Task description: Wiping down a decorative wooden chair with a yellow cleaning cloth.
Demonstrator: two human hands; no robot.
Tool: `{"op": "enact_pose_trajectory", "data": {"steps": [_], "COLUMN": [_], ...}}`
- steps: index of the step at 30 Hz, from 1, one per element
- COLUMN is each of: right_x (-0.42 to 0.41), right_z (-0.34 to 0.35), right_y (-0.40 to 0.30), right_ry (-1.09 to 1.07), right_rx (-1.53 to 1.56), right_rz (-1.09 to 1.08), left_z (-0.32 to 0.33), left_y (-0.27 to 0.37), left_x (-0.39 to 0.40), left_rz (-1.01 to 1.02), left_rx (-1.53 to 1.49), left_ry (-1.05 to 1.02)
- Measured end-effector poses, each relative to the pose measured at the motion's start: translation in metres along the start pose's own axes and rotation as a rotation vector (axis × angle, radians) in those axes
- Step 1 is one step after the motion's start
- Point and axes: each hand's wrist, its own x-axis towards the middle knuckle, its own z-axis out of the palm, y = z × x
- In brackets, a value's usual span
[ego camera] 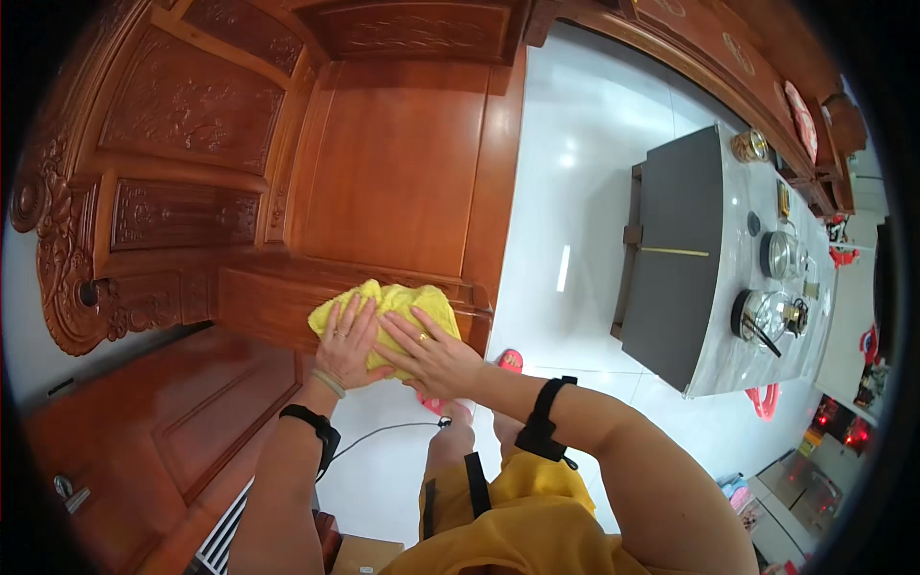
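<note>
A yellow towelling cloth (pixel 424 298) lies bunched over the front of the carved wooden armrest (pixel 266 298) of a wooden bench. My left hand (pixel 348 348) rests on the cloth's left side, holding it down against the wood. On its right side, my right hand (pixel 431 356) presses the same cloth, fingers pointing up and left and close to the left hand. Rings show on both hands. Under the palms, part of the cloth and the armrest top is hidden.
Beyond the armrest is the bench seat (pixel 395 165), with a carved backrest (pixel 190 100) at left. A grey table (pixel 679 259) at right carries glass pots (pixel 765 316) and a jar (pixel 749 146). A wooden door (pixel 165 431) is at lower left. A thin cable (pixel 381 431) hangs near my legs.
</note>
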Motion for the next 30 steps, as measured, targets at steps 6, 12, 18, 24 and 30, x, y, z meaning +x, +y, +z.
{"op": "enact_pose_trajectory", "data": {"steps": [6, 12, 18, 24, 30], "right_x": [-0.008, -0.015, -0.039, -0.046, 0.001], "right_z": [0.009, 0.008, 0.002, -0.014, -0.015], "right_y": [0.001, -0.002, 0.001, 0.042, 0.101], "right_ry": [0.107, 0.152, 0.110, 0.024, -0.171], "right_rx": [0.029, 0.056, 0.094, 0.227, 0.406], "right_rz": [0.039, 0.161, 0.152, -0.058, -0.371], "left_z": [0.005, 0.017, 0.027, 0.023, 0.028], "left_y": [0.012, 0.054, 0.103, 0.118, 0.115], "left_x": [0.002, 0.010, 0.021, 0.029, 0.031], "left_rz": [-0.064, -0.422, -0.665, -0.666, -0.687], "left_rx": [0.027, 0.050, 0.057, -0.041, -0.122], "left_ry": [0.051, 0.093, 0.110, 0.117, 0.208]}}
